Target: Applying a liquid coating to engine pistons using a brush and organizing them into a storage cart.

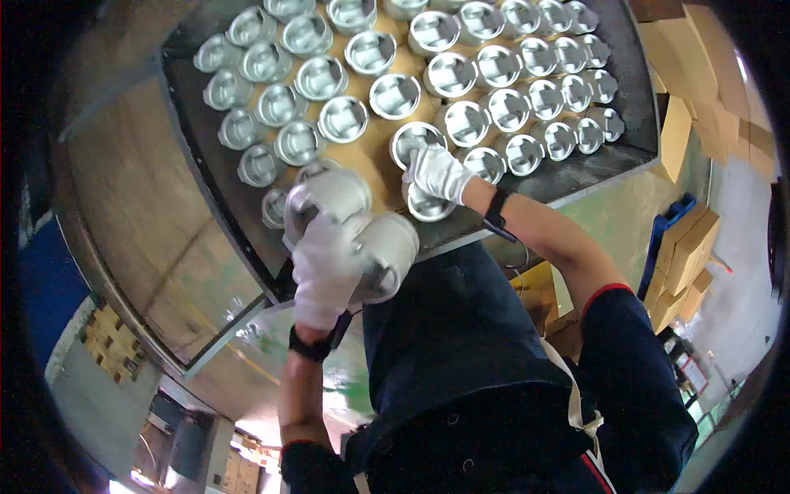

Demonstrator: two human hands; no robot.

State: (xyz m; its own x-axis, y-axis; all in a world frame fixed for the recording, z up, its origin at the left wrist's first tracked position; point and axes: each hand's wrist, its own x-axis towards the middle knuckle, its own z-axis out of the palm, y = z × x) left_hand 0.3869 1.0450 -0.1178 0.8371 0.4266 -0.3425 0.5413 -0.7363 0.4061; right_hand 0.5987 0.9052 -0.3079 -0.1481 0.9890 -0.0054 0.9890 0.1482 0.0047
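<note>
My left hand [322, 267], in a white glove, grips two silver engine pistons, an upper piston [341, 196] and a lower piston [392, 245], lifted at the near left part of a black-walled tray [202, 169]. The glove is slightly blurred and covers part of both. My right hand [443, 174], also gloved in white, has its fingers closed at the near rim of a standing piston [418, 138]. Below that hand stands another piston [429, 206], partly covered by the palm. Rows of pistons [465, 123] stand crown-down or hollow-up on the tray's brown sheet [370, 156]; which, I cannot tell.
The tray's near edge [568, 193] runs in front of my body. Cardboard boxes [687, 247] are stacked at the right, beside a blue pallet or crate [665, 222]. Open cartons [683, 66] stand at the far right. A curved metal rail [123, 288] lies to the left.
</note>
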